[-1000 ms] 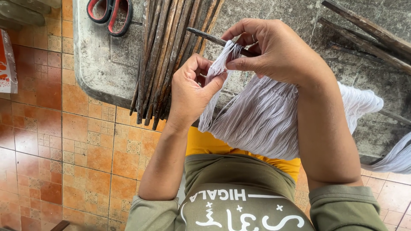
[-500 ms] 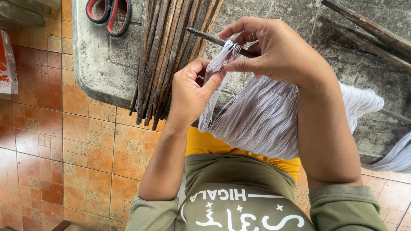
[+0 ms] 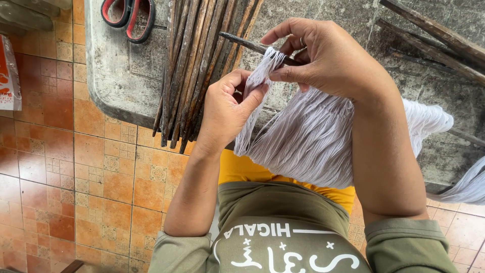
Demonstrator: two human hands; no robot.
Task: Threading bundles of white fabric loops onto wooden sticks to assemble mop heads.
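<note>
My right hand (image 3: 331, 60) was nearly closed, thumb and forefinger pinching the top of a thin bunch of white threads (image 3: 308, 136) against a dark stick (image 3: 247, 44), the other fingers curled loosely above it. My left hand (image 3: 227, 108) was closed too, its fingertips gripping the same bunch just below, close beside the right, so the narrow strand ran taut between them. Below my hands the threads fanned out wide and hung down over the desk (image 3: 118, 76) edge onto my lap, with the rest of the white skein (image 3: 429, 121) lying on the desk behind my right forearm. Just left of my left hand lay a bundle of dark sticks (image 3: 194, 65), their ends jutting past the desk edge. Red-handled scissors (image 3: 129, 15) lay at the far left of the desk, well apart from my hands. More dark sticks (image 3: 434, 43) lay across the far right. Orange floor tiles (image 3: 65, 167) showed below the desk, and a red-and-white packet (image 3: 9, 73) sat at the left edge.
</note>
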